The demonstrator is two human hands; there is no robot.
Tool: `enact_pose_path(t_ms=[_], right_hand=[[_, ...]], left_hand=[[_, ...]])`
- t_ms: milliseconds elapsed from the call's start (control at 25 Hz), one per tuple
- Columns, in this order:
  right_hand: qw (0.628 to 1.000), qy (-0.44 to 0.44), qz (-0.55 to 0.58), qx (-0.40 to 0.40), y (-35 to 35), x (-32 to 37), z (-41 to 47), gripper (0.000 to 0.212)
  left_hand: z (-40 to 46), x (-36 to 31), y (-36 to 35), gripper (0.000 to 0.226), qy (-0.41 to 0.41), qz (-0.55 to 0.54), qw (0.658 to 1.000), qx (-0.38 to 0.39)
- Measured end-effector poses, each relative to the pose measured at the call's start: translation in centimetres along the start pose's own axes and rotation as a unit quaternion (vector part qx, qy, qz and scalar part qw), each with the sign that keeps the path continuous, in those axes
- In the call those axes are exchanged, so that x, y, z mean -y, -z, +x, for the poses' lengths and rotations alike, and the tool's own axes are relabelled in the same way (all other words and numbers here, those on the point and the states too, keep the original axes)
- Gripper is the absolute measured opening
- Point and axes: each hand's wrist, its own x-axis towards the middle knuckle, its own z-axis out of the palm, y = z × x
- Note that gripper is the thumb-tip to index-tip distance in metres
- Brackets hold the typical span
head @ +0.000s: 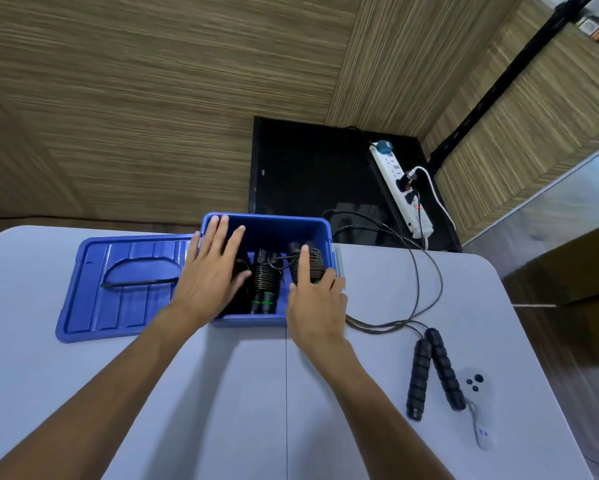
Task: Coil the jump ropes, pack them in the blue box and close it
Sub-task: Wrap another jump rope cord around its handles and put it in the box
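The blue box [274, 225] stands open at the table's far edge. Inside it lies a coiled jump rope [266, 284] with black and green handles. My right hand [317, 303] holds a second coiled rope [306, 263] over the box's right side, index finger stretched along the coil. My left hand [211, 271] hovers flat with spread fingers over the box's left part, hiding what lies beneath. The blue lid [125, 289] lies upside down to the left of the box. An uncoiled rope with black foam handles [433, 372] lies on the table at the right, its cord [426, 271] looping toward the box.
A white controller [480, 407] lies beside the foam handles near the table's right edge. Behind the table sit a black surface [308, 174] and a white power strip [402, 188] with plugs. Wood-panelled walls surround the corner.
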Motion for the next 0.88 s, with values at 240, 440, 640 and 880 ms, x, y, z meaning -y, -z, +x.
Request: enact_pose_path(t_ms=[240,440,640,880], right_hand=[[0.993,-0.023,-0.035,0.113,-2.5,2.2,5.1,0.087],[0.974,-0.014,0.005,0.227,-4.0,2.0,6.4,0.08],[0.955,-0.019,0.021,0.295,-3.4,1.7,7.1,0.09],[0.975,0.035,0.157,0.153,-1.6,0.3,4.6,0.071]], left_hand=[[1.1,1.2,-2.3,0.07,0.044,0.004,0.999,-0.023],[1.3,1.8,-2.9,0.072,0.039,-0.043,0.998,-0.002],[1.4,1.9,-3.2,0.071,0.032,-0.047,0.998,0.001],[1.1,1.7,-2.4,0.075,0.001,-0.001,1.0,0.003]])
